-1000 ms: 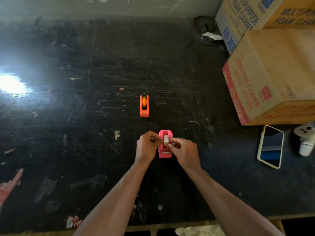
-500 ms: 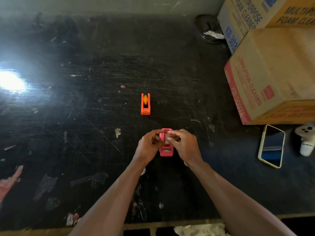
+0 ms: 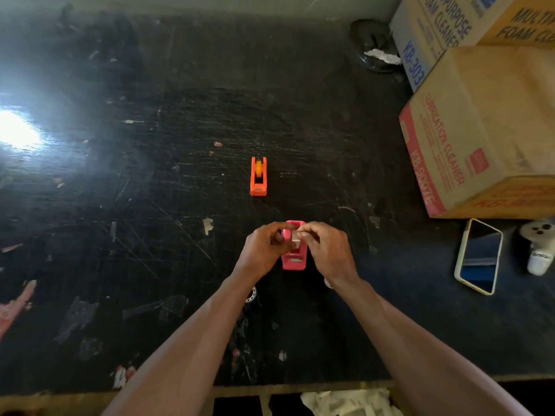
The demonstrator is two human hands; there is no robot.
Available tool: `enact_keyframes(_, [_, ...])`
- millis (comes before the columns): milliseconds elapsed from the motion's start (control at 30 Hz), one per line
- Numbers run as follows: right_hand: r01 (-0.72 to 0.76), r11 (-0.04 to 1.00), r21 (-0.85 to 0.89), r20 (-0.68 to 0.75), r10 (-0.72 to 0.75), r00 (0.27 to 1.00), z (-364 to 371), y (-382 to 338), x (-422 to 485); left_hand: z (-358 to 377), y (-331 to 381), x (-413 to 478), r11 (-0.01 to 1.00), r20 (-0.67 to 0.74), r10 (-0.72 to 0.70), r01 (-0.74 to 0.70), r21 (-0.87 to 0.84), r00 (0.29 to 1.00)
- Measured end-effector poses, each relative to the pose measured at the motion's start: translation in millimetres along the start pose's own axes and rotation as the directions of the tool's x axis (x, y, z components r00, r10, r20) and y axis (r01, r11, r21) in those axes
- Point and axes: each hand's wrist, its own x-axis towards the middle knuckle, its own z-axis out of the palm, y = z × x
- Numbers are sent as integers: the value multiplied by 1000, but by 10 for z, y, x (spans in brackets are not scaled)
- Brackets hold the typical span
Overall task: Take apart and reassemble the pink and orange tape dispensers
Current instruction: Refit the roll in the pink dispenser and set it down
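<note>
The pink tape dispenser (image 3: 293,259) stands on the black table just in front of me, its cutter end toward me. My left hand (image 3: 263,249) and my right hand (image 3: 327,250) meet over its far half, fingers pinched from both sides on a pale tape roll (image 3: 295,238) sitting in or just above the pink body. Whether the roll is seated in its slot is hidden by my fingers. The orange tape dispenser (image 3: 258,176) stands alone farther back, with its orange roll in place and untouched.
Stacked cardboard boxes (image 3: 486,124) fill the right rear. A phone (image 3: 478,256) and a small white device (image 3: 539,246) lie at the right. A dark dish with crumpled paper (image 3: 375,52) sits at the back. The table's front edge (image 3: 300,388) is near my elbows.
Both hands have closed in over the far half of the pink dispenser around the pale roll. The orange dispenser has not moved.
</note>
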Motion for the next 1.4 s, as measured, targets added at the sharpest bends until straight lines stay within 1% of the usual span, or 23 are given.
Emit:
enact_keyframes(233, [-5,999,37,50,3,999,-47,-11,23,-1,41,23,998,-10,18,-17,66,1000])
enact_keyframes(433, [46,998,49,36,-48,998,-97,-32,-3,12,51,14,993,-5,47,-46,109,999])
enact_keyframes(600, [60,998,13,0,-60,998,-116,-14,-32,52,13,-11,991,-23,88,-85,104,996])
enact_keyframes(767, [46,999,6,-23,-46,999,-111,-8,-29,43,-17,-20,993,-17,65,-63,99,998])
enact_keyframes(1000, [58,998,27,-13,-57,998,-85,-18,-69,71,-1,-23,993,-73,75,-67,99,995])
enact_keyframes(1133, [76,997,17,-19,-76,997,-83,-12,-80,59,-6,-27,992,-67,82,-75,102,994])
enact_keyframes(1300, [122,993,-2,-60,-122,991,-95,-23,-160,54,-11,-47,993,-52,91,-87,82,995])
enact_keyframes(1400, [131,991,-33,-54,-133,990,-65,17,-201,53,-4,-59,994,-49,95,-92,67,994])
